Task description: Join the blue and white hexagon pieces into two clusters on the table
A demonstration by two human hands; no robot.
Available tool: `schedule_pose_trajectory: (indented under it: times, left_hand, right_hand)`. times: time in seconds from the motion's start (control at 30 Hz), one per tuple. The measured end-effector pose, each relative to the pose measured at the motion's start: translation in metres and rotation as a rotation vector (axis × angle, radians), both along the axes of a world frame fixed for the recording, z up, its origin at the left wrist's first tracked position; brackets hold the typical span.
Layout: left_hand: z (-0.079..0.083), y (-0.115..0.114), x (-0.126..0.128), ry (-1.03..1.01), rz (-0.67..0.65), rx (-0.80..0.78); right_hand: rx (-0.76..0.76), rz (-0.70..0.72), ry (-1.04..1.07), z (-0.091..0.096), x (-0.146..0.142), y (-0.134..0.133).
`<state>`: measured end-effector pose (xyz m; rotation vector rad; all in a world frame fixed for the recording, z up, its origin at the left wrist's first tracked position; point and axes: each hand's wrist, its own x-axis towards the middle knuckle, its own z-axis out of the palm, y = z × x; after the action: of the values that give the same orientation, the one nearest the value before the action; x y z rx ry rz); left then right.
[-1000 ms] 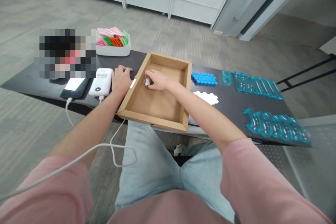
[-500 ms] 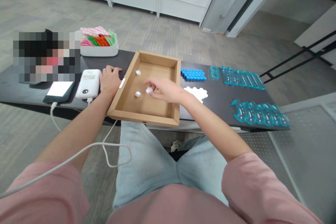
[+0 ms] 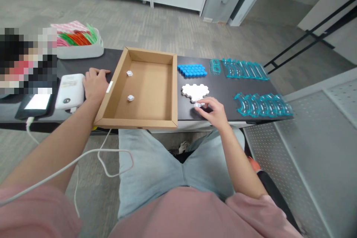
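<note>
Between the thumb and fingers of my right hand (image 3: 214,112) is a small white hexagonal block (image 3: 197,105), held at the near edge of a cluster of white hexagonal blocks (image 3: 195,91) on the dark table. My left hand (image 3: 95,83) rests on the table with fingers spread, beside the left wall of a shallow cardboard box (image 3: 150,124). Two loose white blocks lie in the box, an upper one (image 3: 129,73) and a lower one (image 3: 131,97). Behind the white cluster sits a group of blue hexagonal blocks (image 3: 192,70).
Clear teal-edged plastic pieces stand in rows at the back right (image 3: 245,70) and front right (image 3: 263,105), plus a small teal piece (image 3: 215,66). On the left are a white power bank (image 3: 69,91), a phone (image 3: 37,100) and a white basket (image 3: 80,51). A white cable (image 3: 92,151) crosses my lap.
My right hand has moved right, out of the box to the white cluster, carrying one white block. My left hand stays by the box. The camera view has shifted.
</note>
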<state>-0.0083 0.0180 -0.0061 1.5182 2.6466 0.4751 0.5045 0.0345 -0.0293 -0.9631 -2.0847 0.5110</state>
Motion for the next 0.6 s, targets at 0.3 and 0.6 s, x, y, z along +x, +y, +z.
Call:
schedule_pose_trajectory:
  times: [0.3,0.6]
  left_hand:
    - [-0.002,0.002,-0.005,0.021,0.012,-0.017]
    - [-0.004,0.005,-0.01,0.019,0.029,-0.028]
  right_hand:
    - [0.085,0.061,-0.004,-0.017,-0.001,-0.004]
    - [0.1,0.031,-0.069,-0.019,-0.004,-0.006]
